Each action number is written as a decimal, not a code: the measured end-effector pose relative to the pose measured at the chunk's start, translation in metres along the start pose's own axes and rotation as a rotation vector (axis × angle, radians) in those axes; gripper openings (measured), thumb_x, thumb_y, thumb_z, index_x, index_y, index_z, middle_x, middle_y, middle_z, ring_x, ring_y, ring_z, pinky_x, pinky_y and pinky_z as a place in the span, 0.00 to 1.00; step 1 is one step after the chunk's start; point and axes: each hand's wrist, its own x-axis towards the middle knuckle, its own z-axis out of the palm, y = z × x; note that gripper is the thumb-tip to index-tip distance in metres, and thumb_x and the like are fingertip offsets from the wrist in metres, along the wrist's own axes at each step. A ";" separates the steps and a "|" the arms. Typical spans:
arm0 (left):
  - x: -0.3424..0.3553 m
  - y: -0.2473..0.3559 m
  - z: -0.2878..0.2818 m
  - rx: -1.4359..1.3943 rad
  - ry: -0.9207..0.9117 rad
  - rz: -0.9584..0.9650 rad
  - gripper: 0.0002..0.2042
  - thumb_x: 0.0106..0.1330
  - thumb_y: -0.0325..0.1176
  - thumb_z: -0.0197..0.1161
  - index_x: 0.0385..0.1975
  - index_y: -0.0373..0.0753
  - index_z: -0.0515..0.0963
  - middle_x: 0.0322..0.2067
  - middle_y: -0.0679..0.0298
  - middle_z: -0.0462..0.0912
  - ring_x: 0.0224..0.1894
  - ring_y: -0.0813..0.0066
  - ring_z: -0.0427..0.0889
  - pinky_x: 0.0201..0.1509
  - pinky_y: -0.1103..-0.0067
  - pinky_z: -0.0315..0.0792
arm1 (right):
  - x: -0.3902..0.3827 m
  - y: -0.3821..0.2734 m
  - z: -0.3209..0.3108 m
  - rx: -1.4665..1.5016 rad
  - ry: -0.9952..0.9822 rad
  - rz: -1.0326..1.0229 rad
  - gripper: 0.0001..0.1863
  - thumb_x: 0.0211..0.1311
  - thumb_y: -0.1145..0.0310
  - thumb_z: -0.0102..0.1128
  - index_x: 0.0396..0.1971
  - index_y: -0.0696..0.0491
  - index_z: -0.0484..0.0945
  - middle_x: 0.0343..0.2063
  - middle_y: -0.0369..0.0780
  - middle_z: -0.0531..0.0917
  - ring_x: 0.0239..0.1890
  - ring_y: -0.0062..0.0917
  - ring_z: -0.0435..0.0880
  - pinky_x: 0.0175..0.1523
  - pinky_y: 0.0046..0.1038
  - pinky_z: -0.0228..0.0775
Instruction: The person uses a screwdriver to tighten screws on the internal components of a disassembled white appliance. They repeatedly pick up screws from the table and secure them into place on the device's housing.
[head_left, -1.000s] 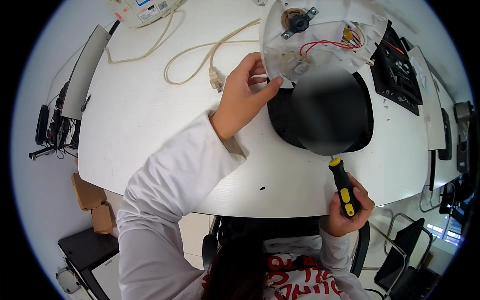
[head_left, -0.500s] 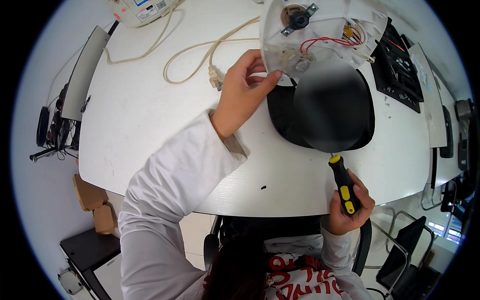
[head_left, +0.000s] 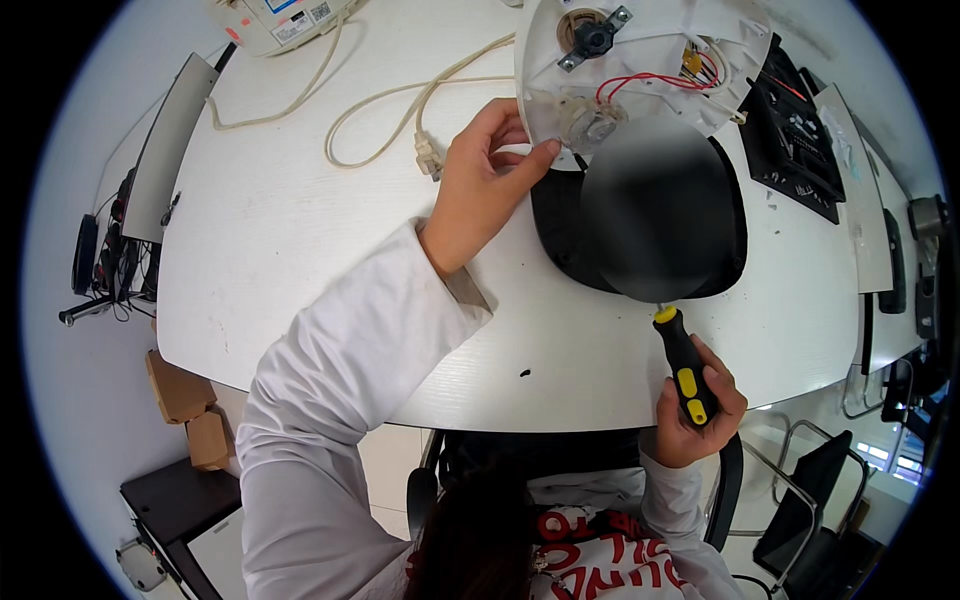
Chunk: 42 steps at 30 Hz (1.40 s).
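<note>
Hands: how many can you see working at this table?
2: the left hand gripping the white cover's edge, the right hand around a black-and-yellow screwdriver.

Off-white top (head_left: 590, 488) is fitting loosely, left sleeve (head_left: 335, 355) is creasing heavily, wide cuff (head_left: 450, 292) is flaring, right sleeve (head_left: 672, 497) is matching, front (head_left: 612, 574) is showing red block lettering (head_left: 584, 526)

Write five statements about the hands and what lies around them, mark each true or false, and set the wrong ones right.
1. The right hand holds a tool with a black-and-yellow handle. True.
2. The left hand touches nothing. False: it grips the edge of the white housing.
3. Red wires show inside the white housing. True.
4. The beige plug sits in a wall socket. False: it lies on the table.
5. A black case lies right of the white housing. True.
</note>
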 end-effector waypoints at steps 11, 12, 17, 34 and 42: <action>-0.001 0.005 -0.002 0.014 -0.051 -0.059 0.17 0.62 0.25 0.61 0.51 0.34 0.69 0.47 0.65 0.77 0.50 0.80 0.73 0.50 0.82 0.68 | 0.000 0.001 0.001 0.009 0.005 -0.019 0.25 0.47 0.78 0.69 0.45 0.52 0.66 0.44 0.55 0.80 0.41 0.34 0.83 0.45 0.25 0.75; -0.001 0.004 -0.002 0.015 -0.052 -0.058 0.17 0.62 0.24 0.61 0.51 0.34 0.69 0.47 0.65 0.77 0.50 0.80 0.73 0.49 0.82 0.68 | 0.000 0.001 0.001 0.008 0.007 -0.022 0.25 0.47 0.78 0.69 0.45 0.52 0.66 0.44 0.55 0.80 0.41 0.34 0.83 0.45 0.25 0.75; -0.003 0.008 0.001 0.060 -0.015 -0.033 0.18 0.59 0.28 0.64 0.48 0.35 0.70 0.43 0.66 0.79 0.46 0.81 0.75 0.45 0.83 0.69 | 0.000 0.000 0.001 0.003 0.020 -0.014 0.25 0.47 0.78 0.68 0.45 0.52 0.66 0.44 0.55 0.79 0.41 0.34 0.83 0.46 0.25 0.75; -0.002 0.007 0.003 0.042 0.005 0.003 0.16 0.58 0.29 0.66 0.45 0.35 0.71 0.40 0.67 0.80 0.42 0.82 0.77 0.40 0.85 0.70 | -0.001 0.002 0.001 -0.013 0.010 -0.025 0.25 0.46 0.77 0.69 0.45 0.52 0.67 0.44 0.55 0.80 0.39 0.32 0.83 0.43 0.24 0.75; -0.002 0.008 0.001 0.074 -0.038 -0.058 0.20 0.61 0.27 0.63 0.53 0.36 0.68 0.48 0.64 0.77 0.50 0.78 0.74 0.50 0.80 0.68 | 0.001 0.002 0.001 -0.049 0.001 -0.054 0.26 0.46 0.78 0.70 0.45 0.51 0.66 0.43 0.54 0.80 0.38 0.31 0.83 0.41 0.23 0.75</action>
